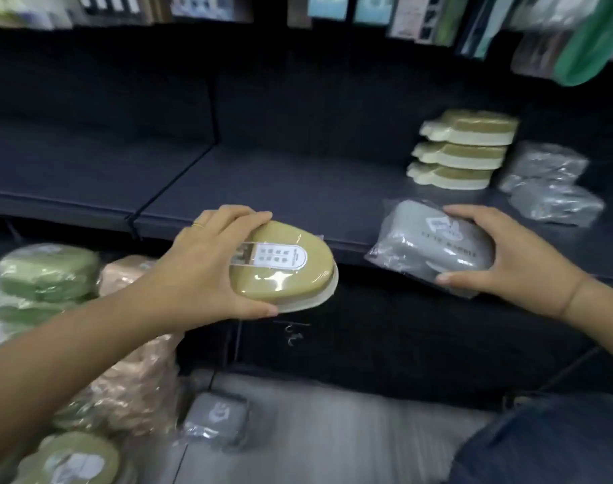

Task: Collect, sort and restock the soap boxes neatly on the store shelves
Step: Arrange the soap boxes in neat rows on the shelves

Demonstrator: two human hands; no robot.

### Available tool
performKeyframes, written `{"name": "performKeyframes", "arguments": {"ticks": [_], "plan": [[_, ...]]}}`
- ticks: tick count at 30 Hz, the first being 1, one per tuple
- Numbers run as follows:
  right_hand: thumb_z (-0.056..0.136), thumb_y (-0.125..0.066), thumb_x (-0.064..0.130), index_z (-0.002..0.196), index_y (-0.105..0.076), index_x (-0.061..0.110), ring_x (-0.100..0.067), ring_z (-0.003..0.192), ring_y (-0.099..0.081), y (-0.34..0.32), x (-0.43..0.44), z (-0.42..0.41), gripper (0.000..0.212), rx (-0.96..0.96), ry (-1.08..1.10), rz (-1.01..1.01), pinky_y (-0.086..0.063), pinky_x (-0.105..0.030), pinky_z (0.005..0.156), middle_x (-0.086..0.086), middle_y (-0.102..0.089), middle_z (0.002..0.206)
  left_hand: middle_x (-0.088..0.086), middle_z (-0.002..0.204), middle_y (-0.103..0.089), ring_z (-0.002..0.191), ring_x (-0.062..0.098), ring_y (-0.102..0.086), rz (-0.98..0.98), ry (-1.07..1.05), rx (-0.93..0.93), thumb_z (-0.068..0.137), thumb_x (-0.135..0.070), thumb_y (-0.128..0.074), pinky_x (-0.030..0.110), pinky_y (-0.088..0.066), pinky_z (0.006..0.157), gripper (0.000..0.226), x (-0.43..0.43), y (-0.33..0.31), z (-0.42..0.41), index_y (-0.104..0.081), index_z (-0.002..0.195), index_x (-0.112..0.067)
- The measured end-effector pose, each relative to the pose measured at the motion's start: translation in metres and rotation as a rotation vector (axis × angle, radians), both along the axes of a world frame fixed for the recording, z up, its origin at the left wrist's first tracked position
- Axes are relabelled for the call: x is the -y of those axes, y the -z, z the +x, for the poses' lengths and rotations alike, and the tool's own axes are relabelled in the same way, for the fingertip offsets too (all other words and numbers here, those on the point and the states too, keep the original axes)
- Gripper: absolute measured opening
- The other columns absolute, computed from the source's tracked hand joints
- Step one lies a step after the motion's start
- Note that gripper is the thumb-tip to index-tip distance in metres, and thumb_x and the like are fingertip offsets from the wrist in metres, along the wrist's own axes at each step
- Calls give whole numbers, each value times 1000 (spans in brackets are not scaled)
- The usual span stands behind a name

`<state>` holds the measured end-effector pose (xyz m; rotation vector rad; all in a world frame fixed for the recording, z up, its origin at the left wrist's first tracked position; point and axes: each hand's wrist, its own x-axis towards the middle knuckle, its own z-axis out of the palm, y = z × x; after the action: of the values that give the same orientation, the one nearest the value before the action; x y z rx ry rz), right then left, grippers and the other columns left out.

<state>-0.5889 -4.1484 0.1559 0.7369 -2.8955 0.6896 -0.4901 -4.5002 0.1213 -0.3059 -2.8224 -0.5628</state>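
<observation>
Left hand (207,263) holds one olive box (284,265), right hand (517,260) one grey box (434,246), three-box stack (465,148)

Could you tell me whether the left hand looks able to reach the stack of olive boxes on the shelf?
Probably yes: the shelf between the left hand and the stack lies bare, though the right hand and its grey pack sit close beside that path.

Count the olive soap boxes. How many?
5: a stack of three on the shelf, one olive box in the left hand, a fifth in the bottom-left pile. More may be hidden there.
</observation>
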Motion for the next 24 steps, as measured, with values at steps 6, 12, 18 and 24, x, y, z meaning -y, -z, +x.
{"name": "performKeyframes", "arguments": {"ticks": [6, 12, 18, 24], "plan": [[64, -85, 41, 144, -41, 19, -22, 132, -43, -1, -94, -89, 94, 36, 312, -14, -32, -33, 109, -5, -46, 145, -18, 142, -27, 131, 7, -23, 35, 88, -22, 64, -64, -78, 36, -22, 113, 109, -89, -8, -100, -22, 152, -32], [65, -87, 33, 142, -42, 18, -30, 124, -48, -15, -180, -151, 90, -63, 504, -50, -37, -43, 109, -13, -47, 136, -15, 140, -33, 130, 12, -28, -1, 130, 4, 68, -66, -74, 35, -21, 109, 95, -149, 3, -166, -34, 148, -33], [79, -78, 27, 133, -53, 29, -27, 125, -48, -17, -211, -207, 60, -81, 399, 189, -36, -48, 107, -2, -54, 135, -19, 147, -33, 137, 10, -25, 168, 182, 82, 61, -78, -67, 33, -14, 113, 93, -174, 19, -205, -40, 143, -42], [79, -64, -3, 134, -50, 35, -27, 135, -40, 4, -218, -224, 69, -93, 368, 119, -32, -50, 111, 1, -50, 139, -16, 138, -34, 131, 10, -27, 125, 137, -81, 61, -85, -43, 34, -9, 113, 85, -174, 35, -220, -41, 139, -50]]}}
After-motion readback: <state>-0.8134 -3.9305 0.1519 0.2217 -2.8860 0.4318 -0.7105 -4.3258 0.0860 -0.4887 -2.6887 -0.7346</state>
